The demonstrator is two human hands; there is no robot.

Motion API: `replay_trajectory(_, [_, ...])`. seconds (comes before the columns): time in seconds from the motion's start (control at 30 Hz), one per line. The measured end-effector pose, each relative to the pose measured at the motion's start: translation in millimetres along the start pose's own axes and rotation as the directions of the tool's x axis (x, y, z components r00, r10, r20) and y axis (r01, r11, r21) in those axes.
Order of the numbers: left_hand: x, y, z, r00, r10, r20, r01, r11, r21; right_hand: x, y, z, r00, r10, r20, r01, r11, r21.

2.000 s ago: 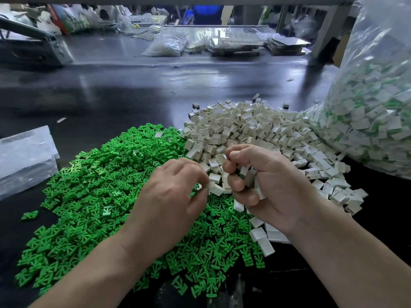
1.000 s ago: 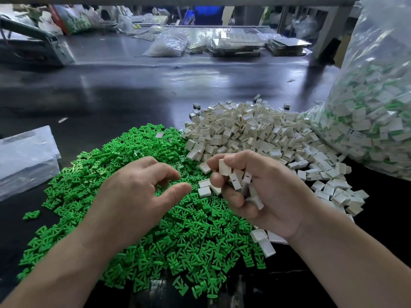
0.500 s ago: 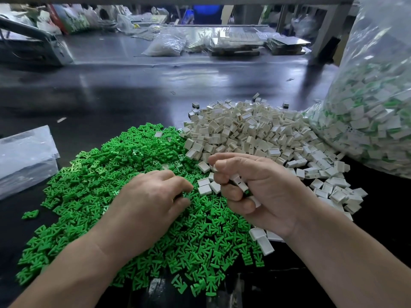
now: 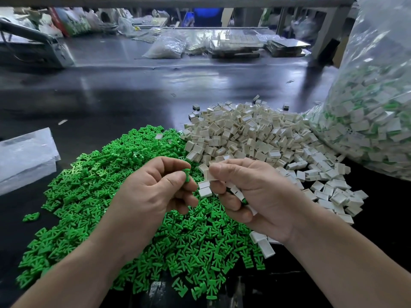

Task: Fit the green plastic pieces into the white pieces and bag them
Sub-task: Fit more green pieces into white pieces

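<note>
Now the left hand (image 4: 153,194) pinches one green piece (image 4: 187,175) upright, just beside the white piece (image 4: 208,174) pinched by the right hand (image 4: 255,196) (more white ones tucked in its curled fingers); green pile (image 4: 93,185) beneath, white pile (image 4: 255,134) beyond, filled bag (image 4: 378,112) far right.

a dark glossy tabletop (image 4: 111,96) fills the view and catches pale reflections. at its left edge lies a folded stack of clear plastic (image 4: 24,156), with a small pale scrap (image 4: 62,122) on the table just beyond it. far left stands a grey metal machine (image 4: 37,50). along the far side sit a clear sack of pale contents (image 4: 165,48), a stack of flat light trays (image 4: 235,46) and a darker flat stack (image 4: 287,47) beside a grey post (image 4: 327,34). a blue container (image 4: 208,16) shows behind.
</note>
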State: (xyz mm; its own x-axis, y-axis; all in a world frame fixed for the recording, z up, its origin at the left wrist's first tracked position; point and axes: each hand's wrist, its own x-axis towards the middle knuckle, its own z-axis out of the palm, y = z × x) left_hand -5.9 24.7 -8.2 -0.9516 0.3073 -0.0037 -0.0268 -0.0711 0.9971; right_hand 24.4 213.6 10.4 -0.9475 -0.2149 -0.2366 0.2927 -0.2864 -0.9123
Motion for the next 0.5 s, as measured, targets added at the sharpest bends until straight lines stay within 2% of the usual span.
replay_trajectory(0.13, [1.2,1.2,-0.2,1.0,0.009,0.014,-0.007,0.995,-0.103,0.8,0.9,-0.3,0.999,0.0,-0.033,-0.001,1.0,-0.018])
replay_trajectory(0.3, [0.0,0.7,-2.9,0.996,0.081,-0.02,-0.082,0.997,-0.007,-0.2,3.4,2.5,0.997,-0.055,-0.06,0.044,0.983,-0.18])
replay_trajectory(0.5, [-1.6,0.1,3.4,0.998,0.057,0.005,-0.056,0.989,-0.137,-1.9,5.7,5.2,0.989,-0.145,-0.036,0.13,0.951,-0.281])
